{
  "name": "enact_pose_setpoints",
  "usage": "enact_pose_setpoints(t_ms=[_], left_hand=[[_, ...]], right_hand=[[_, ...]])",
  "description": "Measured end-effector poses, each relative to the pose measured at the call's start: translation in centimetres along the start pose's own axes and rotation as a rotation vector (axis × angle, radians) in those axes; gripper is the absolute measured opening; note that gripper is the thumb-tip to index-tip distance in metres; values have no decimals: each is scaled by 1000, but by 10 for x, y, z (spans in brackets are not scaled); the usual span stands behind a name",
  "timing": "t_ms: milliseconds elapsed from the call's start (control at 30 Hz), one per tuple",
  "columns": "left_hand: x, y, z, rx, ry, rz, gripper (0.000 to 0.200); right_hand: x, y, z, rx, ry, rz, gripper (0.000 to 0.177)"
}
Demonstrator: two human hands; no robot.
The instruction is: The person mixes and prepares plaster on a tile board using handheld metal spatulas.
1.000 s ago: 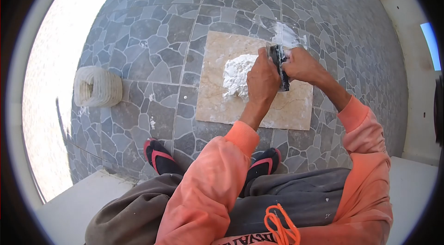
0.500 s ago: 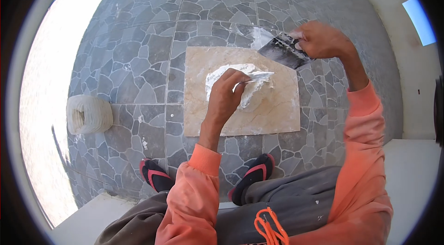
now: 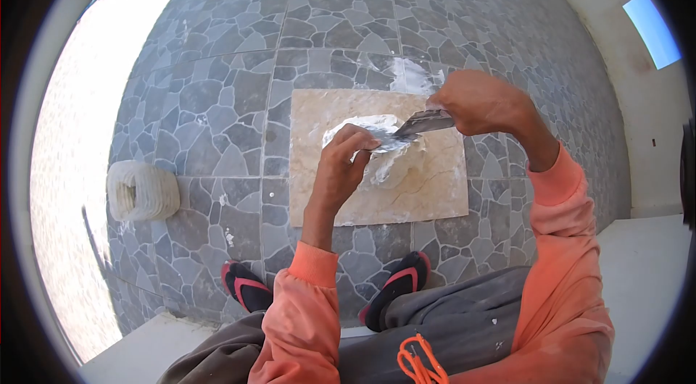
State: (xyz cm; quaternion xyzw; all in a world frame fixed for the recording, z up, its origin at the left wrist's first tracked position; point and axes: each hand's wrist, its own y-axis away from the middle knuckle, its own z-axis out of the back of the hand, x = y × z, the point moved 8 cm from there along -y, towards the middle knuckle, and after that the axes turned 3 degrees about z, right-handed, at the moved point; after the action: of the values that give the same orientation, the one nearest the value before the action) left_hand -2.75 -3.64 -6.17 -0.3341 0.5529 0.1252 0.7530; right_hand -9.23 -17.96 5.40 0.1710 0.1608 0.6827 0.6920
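Note:
My left hand [image 3: 339, 167] pinches a small putty knife [image 3: 378, 142] whose thin blade is smeared with white. It hovers over a heap of white plaster paste [image 3: 395, 168] in the middle of a beige tile slab [image 3: 435, 199]. In my right hand [image 3: 482, 103] is a wider, dark-bladed putty knife [image 3: 424, 122], tilted down to the left. Its edge meets or overlaps the small blade above the paste; exact contact is hard to make out. My fingers hide both handles for the most part.
A pale, ribbed roll [image 3: 143, 190] stands on the stone-patterned floor [image 3: 203, 138] to the left. White smears [image 3: 413, 76] mark the floor beyond the slab. My feet in red-strapped flip-flops [image 3: 246, 286] are close to the slab's near edge.
My right hand has brought the wide putty knife left and nearer, from the slab's far right corner to the small blade. My left hand stays over the paste, the small knife slightly turned.

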Motion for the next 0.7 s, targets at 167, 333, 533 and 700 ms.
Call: enact_pose_setpoints(t_ms=[167, 333, 533, 700], left_hand=[[-14, 1, -3, 0, -6, -60, 21], [-16, 2, -2, 13, 22, -54, 19], [-14, -6, 11, -60, 150, 48, 13], [8, -3, 40, -266, 358, 254, 10]], right_hand=[[-11, -24, -22, 15, -155, 41, 16], [-30, -44, -47, 13, -245, 97, 16], [-36, -59, -76, 11, -219, 84, 20], [-51, -58, -90, 12, -209, 41, 20]])
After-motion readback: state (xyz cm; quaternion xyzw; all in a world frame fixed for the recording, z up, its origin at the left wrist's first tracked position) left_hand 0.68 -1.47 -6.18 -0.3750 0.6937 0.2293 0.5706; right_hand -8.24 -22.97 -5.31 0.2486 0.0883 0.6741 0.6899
